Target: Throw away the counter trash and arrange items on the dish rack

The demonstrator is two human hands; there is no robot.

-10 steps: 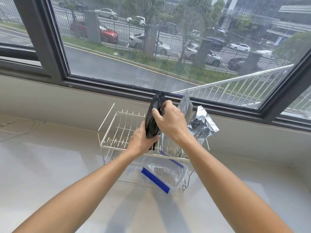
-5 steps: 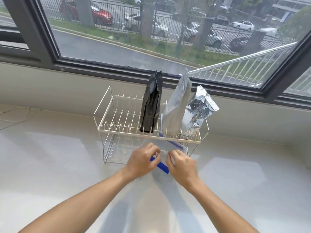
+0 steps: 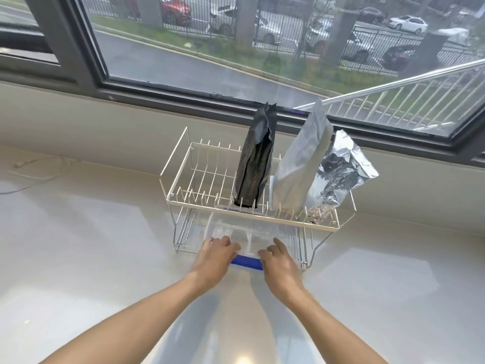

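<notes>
A white wire rack (image 3: 252,206) with two tiers stands on the pale tabletop (image 3: 91,245), close under a dark-framed window (image 3: 236,61). Three pouches stand in its upper tier. A black pouch (image 3: 256,160) stands upright near the middle, slotted between the tines, its top crimped and slightly open. Just to its right a matte silver pouch (image 3: 301,164) leans a little to the right. Behind and to the right of that one, touching it, a crumpled foil bag (image 3: 341,169) tilts out over the rack's right end.

A clear zip bag (image 3: 244,232) with a blue strip (image 3: 247,261) along its near edge lies flat in the lower tier, the strip at the front rail.

Both hands are at that near edge. The left hand (image 3: 216,254) rests on the bag's left part, fingers (image 3: 225,243) curled down over the plastic, its grip closed loosely on the edge by the strip. The right hand (image 3: 279,261) is on the right part, fingers (image 3: 278,244) spread and pressing flat on the plastic; whether its thumb pinches the edge from below I cannot tell. The strip shows between the two hands.

A thin white cable (image 3: 39,169) lies on the tabletop far to the left, well apart from the rack.
</notes>
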